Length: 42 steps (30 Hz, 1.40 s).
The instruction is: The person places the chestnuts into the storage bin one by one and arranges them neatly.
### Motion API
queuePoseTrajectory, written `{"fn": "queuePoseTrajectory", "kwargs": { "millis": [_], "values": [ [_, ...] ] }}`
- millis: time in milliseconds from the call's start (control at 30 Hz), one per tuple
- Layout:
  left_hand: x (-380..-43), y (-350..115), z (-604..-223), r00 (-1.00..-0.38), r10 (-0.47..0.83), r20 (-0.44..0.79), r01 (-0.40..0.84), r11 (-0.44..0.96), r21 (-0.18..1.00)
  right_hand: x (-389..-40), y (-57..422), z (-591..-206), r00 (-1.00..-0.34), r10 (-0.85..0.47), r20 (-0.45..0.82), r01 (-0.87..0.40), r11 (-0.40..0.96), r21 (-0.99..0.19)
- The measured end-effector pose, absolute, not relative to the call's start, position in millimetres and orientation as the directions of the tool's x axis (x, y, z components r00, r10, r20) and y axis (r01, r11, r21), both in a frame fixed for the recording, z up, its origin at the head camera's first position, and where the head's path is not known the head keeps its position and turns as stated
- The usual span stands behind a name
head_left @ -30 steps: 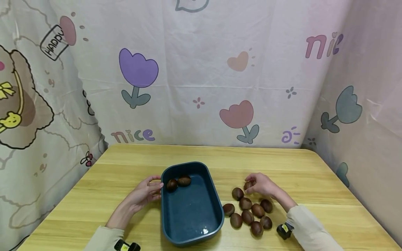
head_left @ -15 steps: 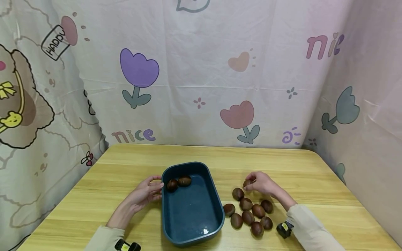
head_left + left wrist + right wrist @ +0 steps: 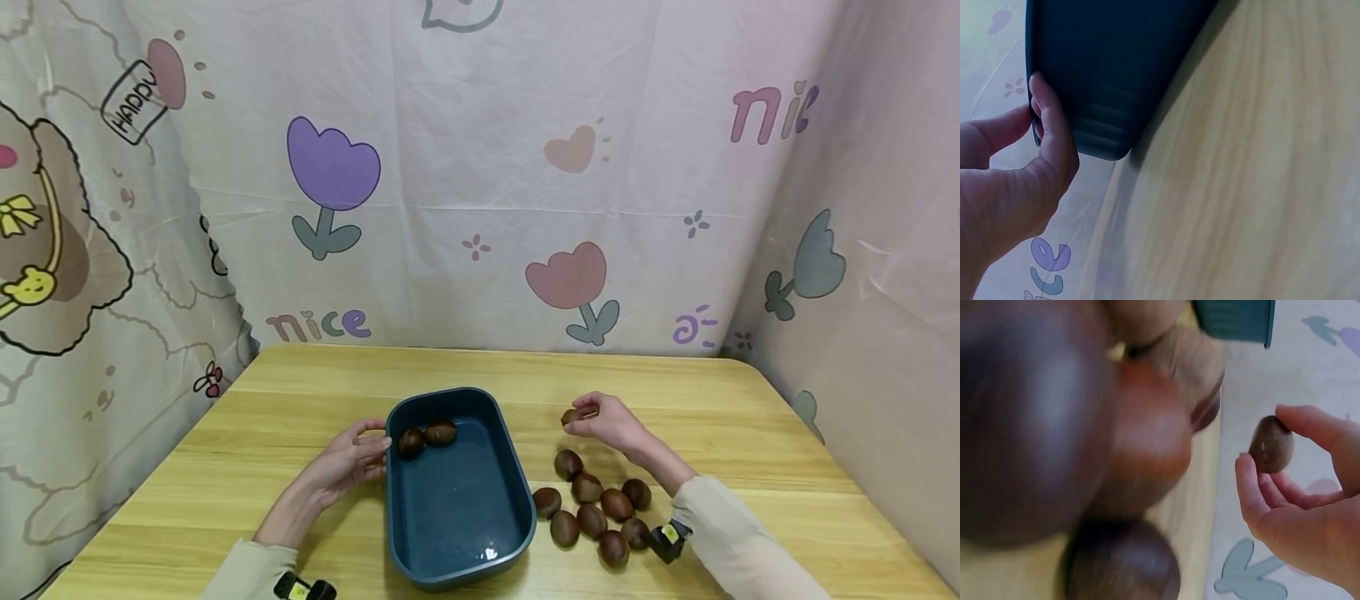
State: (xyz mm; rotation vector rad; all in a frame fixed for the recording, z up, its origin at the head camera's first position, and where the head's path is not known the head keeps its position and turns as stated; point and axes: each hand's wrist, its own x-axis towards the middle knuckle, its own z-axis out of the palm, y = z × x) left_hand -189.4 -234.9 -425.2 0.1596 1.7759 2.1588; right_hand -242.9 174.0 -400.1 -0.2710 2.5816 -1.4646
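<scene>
Two chestnuts [image 3: 440,432] lie at the far end of a dark blue rectangular plastic container [image 3: 462,517]. My left hand [image 3: 347,462] holds this container by its left rim, thumb at the edge and fingers against the outer wall; in the left wrist view the hand [image 3: 1029,169] is at the ribbed outer side. To the container's right, my right hand [image 3: 609,422] pinches a single chestnut [image 3: 1272,445] between thumb and fingertips, raised above the table. Several more chestnuts [image 3: 592,521] lie in a loose cluster nearer to me, below that hand.
The wooden table [image 3: 300,392] has a patterned cloth [image 3: 480,167] hanging behind it and along both sides. One chestnut [image 3: 547,501] in the cluster lies right against the container's right wall. Cluster chestnuts loom close and blurred in the right wrist view.
My right hand has lifted a chestnut from the far end of the cluster and moved it up and left, toward the container. The left hand and the container have stayed put.
</scene>
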Motion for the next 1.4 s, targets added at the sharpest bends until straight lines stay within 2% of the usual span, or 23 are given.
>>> {"fn": "queuePoseTrajectory", "kwargs": {
  "millis": [133,400,600,1100,1400],
  "values": [
    [-190,-235,-426,-0.936,0.329,-0.127,-0.188,-0.162,0.969,-241,161,-395,-0.972,-0.229,-0.047,-0.063,0.452,-0.89],
    [-190,-235,-427,-0.935,0.336,-0.115,-0.182,-0.176,0.967,-237,125,-381,-0.954,-0.3,0.002,-0.125,0.392,-0.911],
    [-188,-235,-429,-0.935,0.336,-0.117,-0.181,-0.167,0.969,-235,89,-373,-0.954,-0.3,0.001,-0.093,0.292,-0.952],
    [-190,-235,-430,-0.934,0.342,-0.103,-0.168,-0.167,0.971,-247,36,-360,-0.938,-0.346,0.018,-0.155,0.373,-0.915],
    [-190,-236,-429,-0.933,0.344,-0.102,-0.17,-0.171,0.971,-255,17,-355,-0.933,-0.36,0.0,-0.095,0.246,-0.965]
  ]
}}
